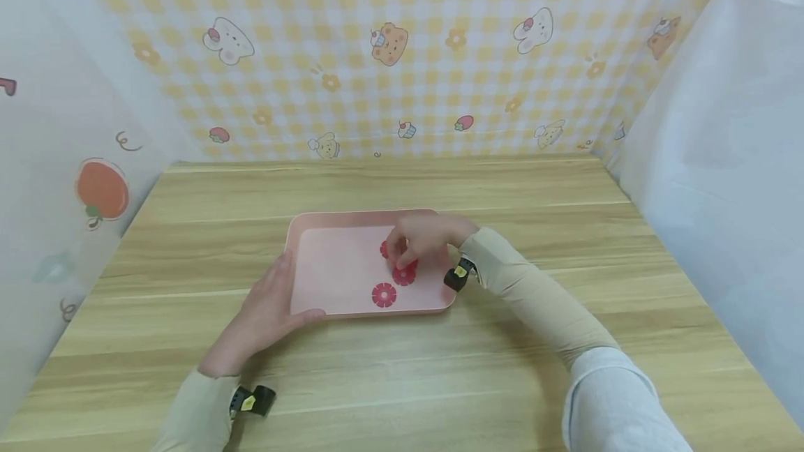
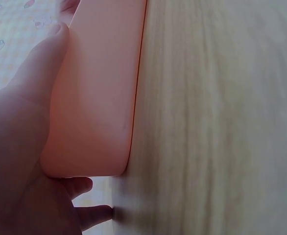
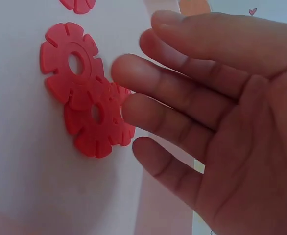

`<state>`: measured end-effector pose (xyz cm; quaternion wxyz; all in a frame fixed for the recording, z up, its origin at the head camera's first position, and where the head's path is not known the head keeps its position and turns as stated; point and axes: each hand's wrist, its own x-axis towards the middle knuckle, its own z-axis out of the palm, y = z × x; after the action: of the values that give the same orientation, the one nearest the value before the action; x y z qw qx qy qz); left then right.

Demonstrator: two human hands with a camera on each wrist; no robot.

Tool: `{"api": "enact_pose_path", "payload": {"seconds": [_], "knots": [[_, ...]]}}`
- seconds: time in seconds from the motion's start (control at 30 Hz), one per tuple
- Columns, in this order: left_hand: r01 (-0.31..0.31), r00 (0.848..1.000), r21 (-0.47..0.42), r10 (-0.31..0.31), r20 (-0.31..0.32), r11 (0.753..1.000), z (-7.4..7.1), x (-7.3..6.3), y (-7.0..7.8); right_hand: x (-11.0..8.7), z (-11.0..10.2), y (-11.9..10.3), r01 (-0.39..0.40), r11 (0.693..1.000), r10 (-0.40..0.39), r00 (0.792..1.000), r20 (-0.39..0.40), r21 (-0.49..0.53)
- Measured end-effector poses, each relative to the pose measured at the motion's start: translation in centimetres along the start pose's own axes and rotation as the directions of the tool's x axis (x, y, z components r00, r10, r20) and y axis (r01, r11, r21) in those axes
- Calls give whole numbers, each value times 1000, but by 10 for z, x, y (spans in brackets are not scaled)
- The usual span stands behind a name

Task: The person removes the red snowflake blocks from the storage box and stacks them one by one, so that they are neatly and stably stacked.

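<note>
In the head view, my left hand (image 1: 266, 305) rests at the near left corner of a shallow pink tray (image 1: 370, 219). Its thumb lies along the front rim and its fingers reach up the left side; the left wrist view shows the palm against the tray's wall (image 2: 97, 98). Over the tray's right half, my right hand (image 1: 423, 234) points its fingertips down at several red notched plastic discs (image 1: 384, 295). Up close, two discs (image 3: 70, 63) overlap, with another partly behind them. The right hand (image 3: 222, 112) has loosely bent, spread fingers and nothing between them.
The tray stands on a wood-grain table (image 1: 377, 375). Behind rises a yellow checked cloth (image 1: 352, 103) with cartoon prints, and pale sheets (image 1: 728, 124) hang at both sides. Each wrist wears a small black camera (image 1: 456, 277) on a strap.
</note>
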<state>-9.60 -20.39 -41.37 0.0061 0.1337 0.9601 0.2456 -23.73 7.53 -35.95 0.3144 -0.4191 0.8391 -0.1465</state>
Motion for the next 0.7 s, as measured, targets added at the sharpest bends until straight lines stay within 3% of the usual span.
{"api": "enact_pose_path", "payload": {"seconds": [0.27, 0.7], "knots": [[6, 1000, 1, -6, 10, 1000, 0, -1, 2, 6, 5, 3, 37, 999, -37, 999, 37, 17], [-4, 1000, 7, 4, -1, 1000, -3, 0, 4, 16, 4, -4, 27, 996, -26, 1000, -15, 82]]}}
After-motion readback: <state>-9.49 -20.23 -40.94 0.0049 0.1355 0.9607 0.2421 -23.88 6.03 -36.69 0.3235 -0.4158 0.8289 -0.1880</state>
